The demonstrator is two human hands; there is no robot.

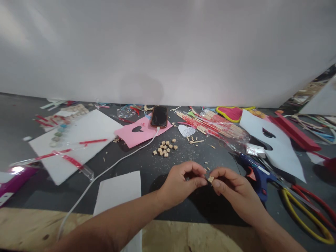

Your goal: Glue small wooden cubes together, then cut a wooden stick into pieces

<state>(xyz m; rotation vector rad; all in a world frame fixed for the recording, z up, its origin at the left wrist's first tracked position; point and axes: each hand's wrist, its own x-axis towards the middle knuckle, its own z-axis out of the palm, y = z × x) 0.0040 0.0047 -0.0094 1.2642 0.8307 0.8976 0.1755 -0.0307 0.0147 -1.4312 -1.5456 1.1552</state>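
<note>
Between the thumb and fingertips of my right hand (236, 192) is a small cluster of light wooden pieces (211, 179). Just left of it is my left hand (182, 182), its thumb and index finger curled toward each other; whatever they may hold is too small to make out. Beyond my hands, a pile of similar small wooden clusters (165, 148) lies on the dark tabletop (131, 159). Short cut stick pieces (196, 141) are scattered near a white patterned heart (186, 131).
A phone (159, 116) with a white cable lies on pink paper (131, 134). Bundled sticks (210, 122) are at the back. To the right are a blue glue gun (258, 175), scissors (301, 213) and white paper (278, 150). White boards (78, 136) lie left.
</note>
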